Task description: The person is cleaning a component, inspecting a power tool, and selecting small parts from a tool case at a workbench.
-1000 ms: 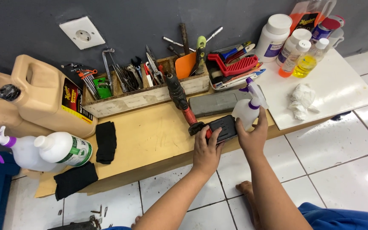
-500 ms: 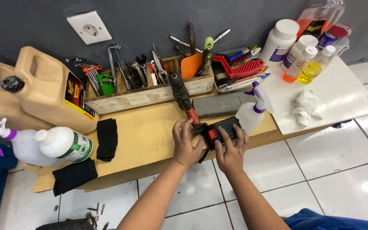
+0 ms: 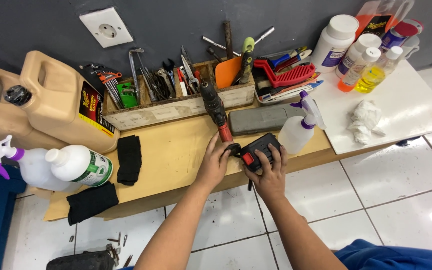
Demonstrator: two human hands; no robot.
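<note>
A red and black cordless drill point(image 3: 215, 111) lies on a low wooden board point(image 3: 176, 155), its chuck pointing toward the tool box. My left hand point(image 3: 215, 161) grips the foot of its handle. My right hand point(image 3: 268, 167) is closed around the black battery pack point(image 3: 257, 150) with a red button, pulled slightly off the handle's base.
A wooden tool box point(image 3: 176, 105) with wrenches and pliers stands behind. Beside the battery are a grey case point(image 3: 263, 119) and a clear spray bottle point(image 3: 298, 131). Tan jugs point(image 3: 61, 102) and a white spray bottle point(image 3: 63, 167) sit left. A white board point(image 3: 401, 112) with bottles and a rag lies right.
My right hand let go of the clear spray bottle, which now stands on the board. Both hands came down onto the drill, and the battery now sits slightly apart from the handle.
</note>
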